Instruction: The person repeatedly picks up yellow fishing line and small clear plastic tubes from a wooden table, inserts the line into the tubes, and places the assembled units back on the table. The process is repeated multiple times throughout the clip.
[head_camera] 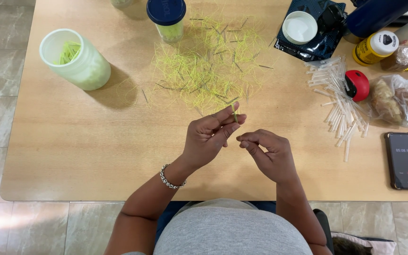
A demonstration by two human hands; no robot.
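My left hand point(211, 137) pinches a thin needle-like piece with yellow-green thread point(234, 112) between thumb and fingertips, held upright above the wooden table point(95, 141). My right hand point(265, 153) sits just to its right with fingertips pinched together; whether it holds thread is too fine to tell. A loose tangle of yellow-green threads and several dark needles point(208, 61) lies on the table just beyond my hands. I wear a metal bracelet point(168, 178) on the left wrist.
An open pale jar point(74, 59) with yellow-green pieces stands at far left; a blue-lidded jar point(167, 19) at the back. Clear plastic tubes point(338, 101), a red round object point(357, 85), a bagged item point(393, 99), a yellow bottle point(374, 47) and a phone point(403, 160) lie at right.
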